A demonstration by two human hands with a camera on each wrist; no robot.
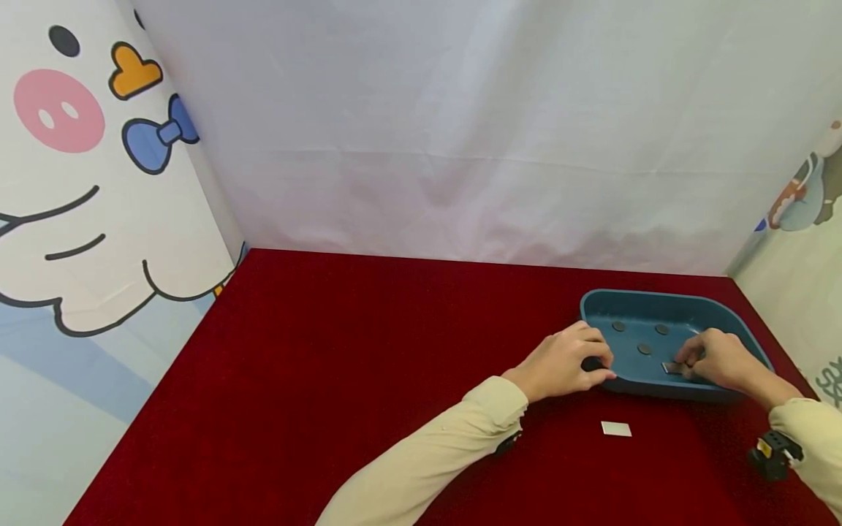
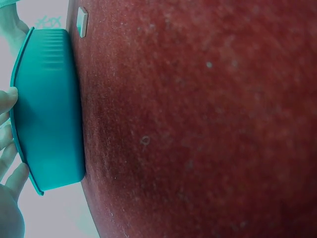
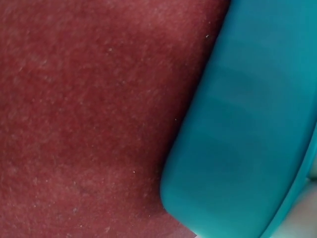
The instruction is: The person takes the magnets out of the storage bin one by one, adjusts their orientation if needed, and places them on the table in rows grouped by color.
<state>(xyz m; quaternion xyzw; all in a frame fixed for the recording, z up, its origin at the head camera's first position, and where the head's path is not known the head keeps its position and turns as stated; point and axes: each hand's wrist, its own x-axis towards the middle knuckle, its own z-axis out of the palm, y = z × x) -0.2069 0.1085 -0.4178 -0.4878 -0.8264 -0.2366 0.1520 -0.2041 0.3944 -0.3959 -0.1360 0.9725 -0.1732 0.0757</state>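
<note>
A blue plastic tray stands at the right of the table, its outer wall filling part of the left wrist view. My left hand grips the tray's rim at its near left corner, fingers and thumb bent at the edge. Inside the tray, my right hand has its fingertips down at a small flat rectangular piece with a pale edge, and pinches it. The fingers partly cover this piece. Three round grey discs lie on the tray floor, apart from each other.
A small white rectangular tile lies on the red cloth in front of the tray. Pale curtains hang behind the table, with a cartoon-printed sheet at the left.
</note>
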